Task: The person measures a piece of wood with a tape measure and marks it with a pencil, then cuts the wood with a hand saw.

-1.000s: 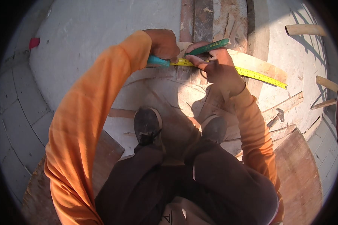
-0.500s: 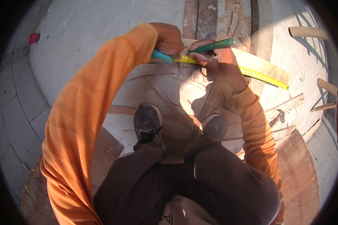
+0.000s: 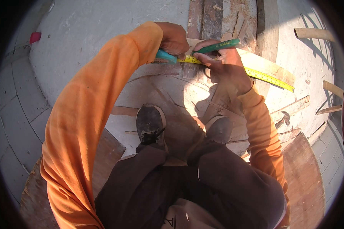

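Observation:
My left hand is closed on the teal case of a tape measure. Its yellow blade runs out to the right, passing under my right hand, along a pale strip of wood. In my right hand a green marker is gripped between thumb and fingers, its tip pointing left toward the wood near the tape. The heel of that hand rests over the blade. My fingers hide the marker's tip and part of the wood's edge.
Several worn planks lie beyond my hands. A claw hammer rests among wood scraps at the right. Brown boards flank my legs, and a pink object sits far left. Wooden legs stand at the right edge.
The view has shifted very slightly. Both hands keep their holds on the tape measure and the marker, almost in the same place.

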Available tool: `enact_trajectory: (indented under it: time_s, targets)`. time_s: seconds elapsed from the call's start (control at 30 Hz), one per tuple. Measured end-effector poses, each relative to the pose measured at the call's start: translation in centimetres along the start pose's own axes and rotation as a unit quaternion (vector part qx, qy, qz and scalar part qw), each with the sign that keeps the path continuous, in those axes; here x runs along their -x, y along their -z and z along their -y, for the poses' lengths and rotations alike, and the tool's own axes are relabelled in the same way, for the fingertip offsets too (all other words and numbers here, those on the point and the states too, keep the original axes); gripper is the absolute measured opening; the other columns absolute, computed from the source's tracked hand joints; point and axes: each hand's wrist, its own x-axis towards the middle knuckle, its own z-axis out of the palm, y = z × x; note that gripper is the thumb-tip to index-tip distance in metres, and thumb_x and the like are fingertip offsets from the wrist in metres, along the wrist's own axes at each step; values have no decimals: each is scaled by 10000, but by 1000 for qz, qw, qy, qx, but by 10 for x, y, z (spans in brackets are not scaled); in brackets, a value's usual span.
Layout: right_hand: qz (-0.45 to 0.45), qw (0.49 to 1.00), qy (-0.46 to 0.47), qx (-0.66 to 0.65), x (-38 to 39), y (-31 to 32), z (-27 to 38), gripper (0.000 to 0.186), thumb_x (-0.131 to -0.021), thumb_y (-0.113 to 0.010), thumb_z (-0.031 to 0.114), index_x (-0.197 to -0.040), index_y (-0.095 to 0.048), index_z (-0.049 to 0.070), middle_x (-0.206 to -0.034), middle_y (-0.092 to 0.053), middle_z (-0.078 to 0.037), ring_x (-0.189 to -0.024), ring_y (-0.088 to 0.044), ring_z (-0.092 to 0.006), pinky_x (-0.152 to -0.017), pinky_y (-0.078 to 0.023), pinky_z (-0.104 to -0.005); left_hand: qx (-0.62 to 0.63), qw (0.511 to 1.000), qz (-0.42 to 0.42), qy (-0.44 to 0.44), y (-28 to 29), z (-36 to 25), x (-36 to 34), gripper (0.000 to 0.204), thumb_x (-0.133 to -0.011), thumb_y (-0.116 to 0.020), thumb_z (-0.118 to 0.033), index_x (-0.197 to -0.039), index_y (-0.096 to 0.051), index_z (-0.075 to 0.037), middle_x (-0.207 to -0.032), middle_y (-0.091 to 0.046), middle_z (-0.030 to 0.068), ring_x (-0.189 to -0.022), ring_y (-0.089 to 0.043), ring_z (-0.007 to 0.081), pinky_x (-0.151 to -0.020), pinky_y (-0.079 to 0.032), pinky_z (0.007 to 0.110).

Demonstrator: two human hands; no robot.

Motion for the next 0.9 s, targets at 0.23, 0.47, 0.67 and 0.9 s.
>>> enact_trajectory:
  time_s: [0.23, 0.47, 0.67, 0.9]
  targets:
    - [14, 999, -28, -5, 0, 2, -1, 162, -872, -739, 149, -982, -716, 32, -813, -681, -74, -677, -604, -148, -653, -500, -306, -16, 1000, -5, -16, -2, 1, -3, 327, -756, -759, -251, -918, -751, 33, -797, -691, 182, -711, -588, 280, -733, -493, 418]
    - [-1, 1000, -25, 7, 0, 0, -4, 173, -865, -752, 156, -983, -717, 35, -806, -678, -75, -665, -603, -148, -650, -504, -307, 0, 1000, -6, -4, -2, 2, -3, 333, -754, -759, -261, -913, -753, 32, -801, -691, 188, -707, -588, 282, -731, -494, 418]
    - [4, 999, -43, -20, 3, 1, -3, 166, -865, -757, 149, -981, -716, 37, -800, -676, -73, -669, -605, -142, -654, -509, -302, 0, 1000, -7, -14, -4, 2, -6, 334, -753, -757, -254, -918, -751, 37, -803, -692, 187, -717, -596, 285, -737, -495, 422]
    - [-12, 1000, 0, -19, 0, -4, -5, 164, -864, -754, 126, -989, -714, 27, -799, -673, -66, -679, -597, -127, -653, -509, -293, -40, 998, 36, 34, 6, -5, 5, 488, -831, -745, -356, -1102, -718, 48, -1114, -701, 224, -1016, -662, 350, -905, -494, 432]
